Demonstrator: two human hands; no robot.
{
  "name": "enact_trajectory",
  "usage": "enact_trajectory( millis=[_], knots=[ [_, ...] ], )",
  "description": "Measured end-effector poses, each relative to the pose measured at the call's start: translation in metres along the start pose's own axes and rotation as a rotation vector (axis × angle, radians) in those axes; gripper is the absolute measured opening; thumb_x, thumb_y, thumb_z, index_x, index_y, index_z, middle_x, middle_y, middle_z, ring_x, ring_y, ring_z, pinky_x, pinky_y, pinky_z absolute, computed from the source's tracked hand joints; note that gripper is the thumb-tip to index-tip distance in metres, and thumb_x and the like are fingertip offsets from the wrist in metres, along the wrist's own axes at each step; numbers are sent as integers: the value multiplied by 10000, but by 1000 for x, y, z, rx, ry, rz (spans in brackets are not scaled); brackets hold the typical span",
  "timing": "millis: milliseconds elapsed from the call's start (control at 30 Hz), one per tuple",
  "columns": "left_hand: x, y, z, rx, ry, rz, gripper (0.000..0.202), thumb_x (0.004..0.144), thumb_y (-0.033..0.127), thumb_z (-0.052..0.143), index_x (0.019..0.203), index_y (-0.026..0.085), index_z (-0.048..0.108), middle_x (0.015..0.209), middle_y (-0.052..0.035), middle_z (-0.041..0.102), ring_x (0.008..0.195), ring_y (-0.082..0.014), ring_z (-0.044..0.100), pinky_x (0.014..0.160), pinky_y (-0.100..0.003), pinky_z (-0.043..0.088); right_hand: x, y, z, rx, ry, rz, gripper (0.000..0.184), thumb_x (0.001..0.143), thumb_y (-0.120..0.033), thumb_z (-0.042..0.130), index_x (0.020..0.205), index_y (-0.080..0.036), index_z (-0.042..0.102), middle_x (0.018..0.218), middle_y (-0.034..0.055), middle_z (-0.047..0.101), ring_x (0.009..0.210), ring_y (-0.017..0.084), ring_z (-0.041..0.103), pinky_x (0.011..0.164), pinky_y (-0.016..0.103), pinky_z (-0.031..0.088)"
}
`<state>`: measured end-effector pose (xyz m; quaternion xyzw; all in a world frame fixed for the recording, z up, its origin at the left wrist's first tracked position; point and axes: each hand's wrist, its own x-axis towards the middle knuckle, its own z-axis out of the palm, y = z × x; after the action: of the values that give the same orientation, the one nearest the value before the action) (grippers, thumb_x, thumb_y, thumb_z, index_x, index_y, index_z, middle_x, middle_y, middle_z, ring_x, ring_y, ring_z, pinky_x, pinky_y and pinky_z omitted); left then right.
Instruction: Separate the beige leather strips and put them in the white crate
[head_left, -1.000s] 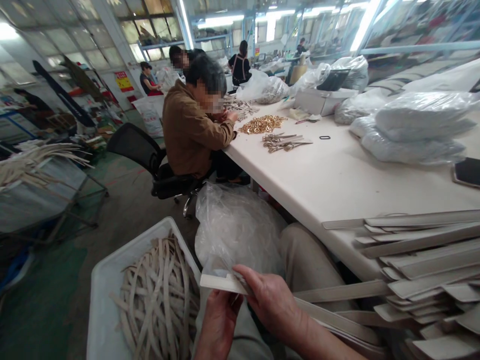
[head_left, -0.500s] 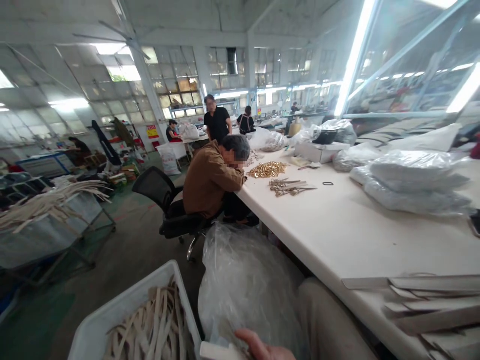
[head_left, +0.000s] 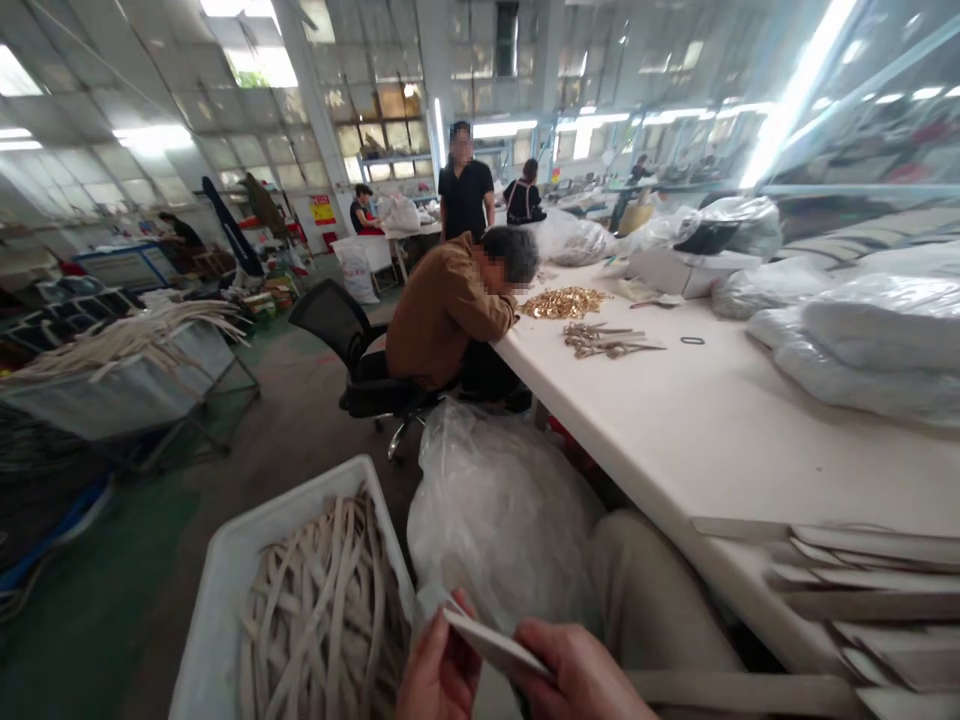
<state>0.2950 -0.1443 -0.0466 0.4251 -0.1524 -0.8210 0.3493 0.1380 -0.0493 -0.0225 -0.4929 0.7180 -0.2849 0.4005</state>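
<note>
My left hand [head_left: 439, 662] is low in the view, its fingers closed around the left end of a pale beige strip [head_left: 496, 645]. From the other side my right hand [head_left: 577, 668] pinches the same flat strip, thumb on top. A thin edge at the left end stands a little apart. The strip's lower part is hidden by the hands and the frame edge. Just left of my hands stands a white bin [head_left: 214, 600] with many loose beige strips [head_left: 322, 610] in it. A long beige strip [head_left: 750, 690] lies right of my right hand; whether I hold it is unclear.
A bulging clear plastic bag [head_left: 499, 510] stands beyond my hands. The white table [head_left: 720, 430] bears stacked flat pieces [head_left: 870, 580], gold metal parts [head_left: 566, 303], strips with fittings [head_left: 600, 340] and wrapped bundles [head_left: 885, 330]. A seated person [head_left: 450, 310] leans on its edge.
The view has tilted down and shifted left. Earlier one hand showed at the bottom edge beside a pale piece; now both hands are in view, gripping the strip between them.
</note>
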Motion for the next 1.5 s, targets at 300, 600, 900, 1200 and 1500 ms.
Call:
enact_trajectory(
  millis=[300,600,900,1200,1500],
  knots=[
    [-11,-2,7,-327,118,-134,120,910,70,677,854,136,761,880,-72,823,783,-137,770,715,-223,640,-4,-13,-5,87,-69,2,287,921,-383,491,695,-211,529,610,-1,607,582,156,541,569,261,361],
    [-5,-5,6,-296,168,-15,137,768,42,815,831,146,752,866,-46,813,767,-134,760,683,-211,632,-2,-10,-9,43,-69,35,257,911,-367,470,701,-223,500,629,19,646,590,170,578,569,262,366],
    [0,-12,2,-287,133,1,255,658,138,921,854,151,759,879,-57,802,794,-148,749,706,-228,624,-3,-13,-13,9,-78,27,278,918,-349,492,679,-210,525,617,10,648,596,165,590,573,259,354],
    [-7,27,-20,633,-43,111,280,658,349,891,695,150,697,646,19,650,642,-103,587,646,-194,478,-3,-13,-34,366,-15,-7,311,936,-442,517,902,-168,661,618,-56,445,516,109,433,479,214,347],
    [-38,90,22,1154,-508,50,242,757,373,765,698,159,670,640,15,593,602,-116,487,578,-243,373,1,-33,-33,692,-548,-125,327,792,-462,762,847,-143,712,635,-44,558,453,46,414,396,136,306]
  ],
)
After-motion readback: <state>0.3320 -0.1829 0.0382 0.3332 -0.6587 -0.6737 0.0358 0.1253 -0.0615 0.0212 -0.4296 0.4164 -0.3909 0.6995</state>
